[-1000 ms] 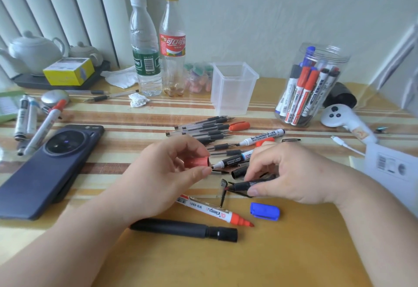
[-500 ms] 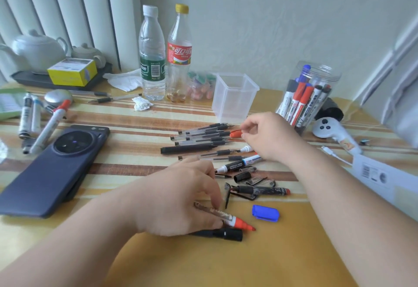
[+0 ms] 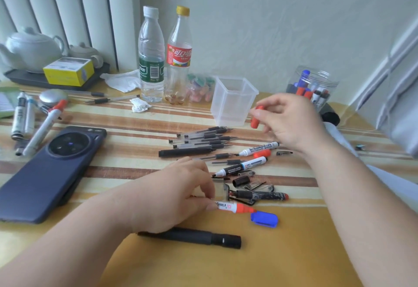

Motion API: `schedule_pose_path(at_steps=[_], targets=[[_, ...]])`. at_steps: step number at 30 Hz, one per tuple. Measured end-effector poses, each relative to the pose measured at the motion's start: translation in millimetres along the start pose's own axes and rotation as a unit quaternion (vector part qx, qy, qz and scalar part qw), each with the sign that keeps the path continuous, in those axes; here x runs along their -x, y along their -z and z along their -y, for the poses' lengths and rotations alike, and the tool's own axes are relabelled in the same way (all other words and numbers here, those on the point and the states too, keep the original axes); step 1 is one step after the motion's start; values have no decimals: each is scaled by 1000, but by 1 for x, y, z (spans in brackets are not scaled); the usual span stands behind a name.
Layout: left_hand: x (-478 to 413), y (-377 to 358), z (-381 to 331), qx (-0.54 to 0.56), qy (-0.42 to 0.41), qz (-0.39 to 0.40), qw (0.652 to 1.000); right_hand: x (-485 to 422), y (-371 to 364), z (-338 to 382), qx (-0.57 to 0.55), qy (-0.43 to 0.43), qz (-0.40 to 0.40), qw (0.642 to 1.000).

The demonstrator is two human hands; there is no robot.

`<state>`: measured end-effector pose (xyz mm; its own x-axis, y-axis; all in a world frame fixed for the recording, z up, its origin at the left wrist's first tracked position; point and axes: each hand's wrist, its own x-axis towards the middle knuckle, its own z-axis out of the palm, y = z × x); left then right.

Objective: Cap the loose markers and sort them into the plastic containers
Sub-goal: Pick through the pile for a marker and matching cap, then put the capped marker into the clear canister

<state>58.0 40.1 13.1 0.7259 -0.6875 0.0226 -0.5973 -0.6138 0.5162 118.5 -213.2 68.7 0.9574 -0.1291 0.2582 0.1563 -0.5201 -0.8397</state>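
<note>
Red cap point(image 3: 257, 118) pinched in right hand point(image 3: 291, 121); left hand point(image 3: 181, 194) pinches uncapped red marker point(image 3: 235, 207). Of 2 containers, jar point(image 3: 330, 83) is part-filled and square tub point(image 3: 228, 110) looks empty. Many loose markers point(image 3: 260, 148) left; judged under half done.

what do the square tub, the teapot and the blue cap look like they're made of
Square tub: translucent plastic, slightly frosted; the background shows dimly through its thin walls.
Teapot: probably glazed ceramic, pale and glossy, with soft highlights on its round body.
Blue cap: opaque moulded plastic, smooth with a light sheen.
</note>
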Motion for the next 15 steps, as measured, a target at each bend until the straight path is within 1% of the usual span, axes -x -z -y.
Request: schedule_pose_path(at_steps=[1,3,5,6,7,11,15], targets=[[0,0,1,20,7,-22,1000,10,10,2,-115,-18,-16,993],[-2,-1,1,68,14,-72,995,29,27,0,-312,-50,-37,948],[-3,-5,0,124,28,-108,986,43,36,-8,-426,-74,-61,900],[-3,-7,-1,151,36,-118,981,50,37,-11,-452,-84,-65,885],[-4,-10,-2,178,42,-127,975,55,35,-15,-461,-93,-62,880],[-10,-19,-12,251,52,-179,950,69,16,-18,-430,-98,-12,897],[-14,-28,-20,248,38,-200,947,72,5,-13,-424,-91,0,901]])
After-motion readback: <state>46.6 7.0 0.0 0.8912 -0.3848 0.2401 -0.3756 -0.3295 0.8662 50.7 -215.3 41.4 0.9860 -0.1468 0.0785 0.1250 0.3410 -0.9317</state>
